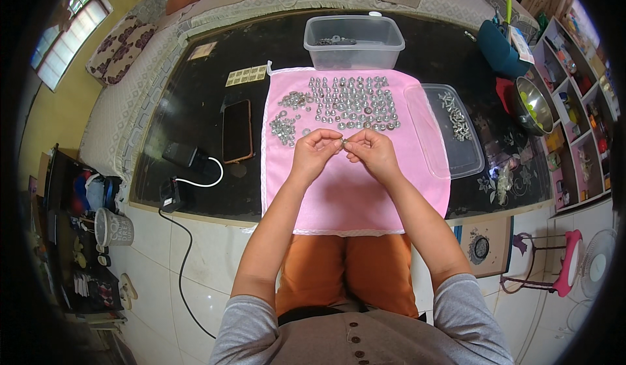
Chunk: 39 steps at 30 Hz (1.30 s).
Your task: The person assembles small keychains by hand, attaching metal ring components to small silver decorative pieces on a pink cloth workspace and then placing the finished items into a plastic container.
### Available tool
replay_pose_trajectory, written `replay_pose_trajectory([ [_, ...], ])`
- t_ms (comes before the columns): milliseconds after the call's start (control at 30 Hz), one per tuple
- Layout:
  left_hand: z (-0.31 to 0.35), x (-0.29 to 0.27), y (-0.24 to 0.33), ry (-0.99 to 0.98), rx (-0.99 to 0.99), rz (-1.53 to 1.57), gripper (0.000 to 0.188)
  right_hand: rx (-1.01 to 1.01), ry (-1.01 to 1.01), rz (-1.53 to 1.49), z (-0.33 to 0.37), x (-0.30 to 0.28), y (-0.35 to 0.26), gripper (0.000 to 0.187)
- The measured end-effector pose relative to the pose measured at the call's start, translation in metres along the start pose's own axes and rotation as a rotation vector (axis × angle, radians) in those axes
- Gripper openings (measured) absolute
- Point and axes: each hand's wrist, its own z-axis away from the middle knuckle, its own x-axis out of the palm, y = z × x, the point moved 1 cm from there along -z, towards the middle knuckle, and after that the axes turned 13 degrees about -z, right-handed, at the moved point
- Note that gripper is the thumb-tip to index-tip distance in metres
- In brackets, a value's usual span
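Observation:
Close in front of me, over the pink cloth (306, 202), my left hand (316, 153) and my right hand (372, 153) meet fingertip to fingertip. Both pinch one small metal fastener (343, 141), mostly covered by the fingers, so its exact kind is hard to make out. Just beyond them, rows of small silver bolts (352, 97) stand on the cloth. To the left lie two loose heaps of small metal pieces, an upper heap (295, 99) and a lower heap (283, 129), which look like nuts and washers. Loose bolts (456, 117) lie on a clear plastic lid (466, 159) at the right.
A clear plastic tub (355, 55) with dark metal parts stands behind the cloth. Left on the black table are a phone (237, 130), a charger with a white cable (202, 181) and a beige card (246, 76). A steel bowl (538, 107) and teal holder (499, 48) stand right.

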Motion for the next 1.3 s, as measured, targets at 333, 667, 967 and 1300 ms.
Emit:
replay_pose_trajectory([
  [333, -0.0005, 0.0003, -0.0006, -0.005, 0.076, -0.019, 0.016, 0.011, 0.0, -0.004, 0.0003, 0.0005, -0.0021, 0.01],
  [667, -0.0009, -0.0006, 0.0, -0.052, 0.067, -0.012, 0.02, 0.046, -0.02, -0.087, -0.0012, -0.0009, -0.0028, 0.01],
  [967, -0.0013, -0.0008, -0.0009, -0.043, 0.052, 0.002, 0.023, 0.062, -0.036, -0.078, -0.0007, -0.0003, -0.0032, 0.01],
  [1300, -0.001, -0.0032, -0.0012, -0.05, 0.007, -0.029, 0.024, 0.056, -0.044, -0.09, 0.0005, 0.0011, -0.0049, 0.01],
])
